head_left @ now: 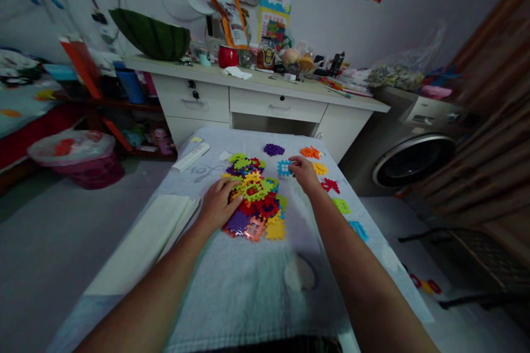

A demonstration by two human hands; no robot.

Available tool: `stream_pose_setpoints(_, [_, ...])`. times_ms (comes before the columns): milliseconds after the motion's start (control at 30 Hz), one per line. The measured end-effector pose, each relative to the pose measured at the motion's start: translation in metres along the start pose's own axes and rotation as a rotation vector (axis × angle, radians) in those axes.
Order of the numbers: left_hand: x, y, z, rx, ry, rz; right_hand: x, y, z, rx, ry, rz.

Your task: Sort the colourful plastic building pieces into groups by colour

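In the middle of the cloth-covered table (265, 292) lies a heap of plastic building pieces (252, 193) in green, yellow, red, purple and orange. My left hand (219, 203) rests on the heap's left side, fingers spread over the pieces. To the right of the heap, my right hand (303, 172) pinches a blue window-shaped building piece (284, 167) by its right edge. Separate purple pieces (274, 149), orange pieces (310, 152), yellow pieces (319, 169), red pieces (330, 185), a green piece (342, 206) and blue pieces (358, 230) lie along the far and right sides.
A folded white cloth (143, 240) and a white box (191, 157) lie on the table's left. Beyond stands a white desk (194, 102) crowded with items, including a watermelon (151, 36). A washing machine (397, 143) is at right, a pink bin (83, 162) at left.
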State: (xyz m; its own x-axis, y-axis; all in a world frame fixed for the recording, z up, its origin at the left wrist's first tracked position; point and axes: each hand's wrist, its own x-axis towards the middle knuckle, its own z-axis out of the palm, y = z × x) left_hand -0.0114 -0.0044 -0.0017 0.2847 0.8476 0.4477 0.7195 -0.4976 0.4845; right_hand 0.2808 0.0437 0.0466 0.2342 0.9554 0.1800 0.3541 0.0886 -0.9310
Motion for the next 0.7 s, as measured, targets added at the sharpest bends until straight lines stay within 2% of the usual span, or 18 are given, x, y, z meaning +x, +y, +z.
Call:
stream_pose_setpoints(100, [0.0, -0.001, 0.0, 0.001, -0.008, -0.002, -0.022, -0.005, -0.045, 0.057, -0.05, 0.025])
stream_pose_setpoints(200, [0.0, -0.002, 0.001, 0.004, -0.015, 0.006, -0.053, -0.006, -0.086, 0.018, -0.096, 0.065])
stream_pose_setpoints(367, [0.001, -0.005, 0.003, 0.006, -0.016, 0.021, -0.11, 0.002, -0.136, -0.104, -0.096, 0.12])
stream_pose_setpoints(533, [0.001, -0.006, 0.005, 0.014, -0.009, 0.026, -0.151, 0.01, -0.156, -0.132, -0.036, 0.22])
stream_pose_setpoints(700, [0.002, -0.005, 0.003, 0.027, -0.04, 0.025, -0.167, 0.017, -0.151, -0.255, -0.018, 0.164])
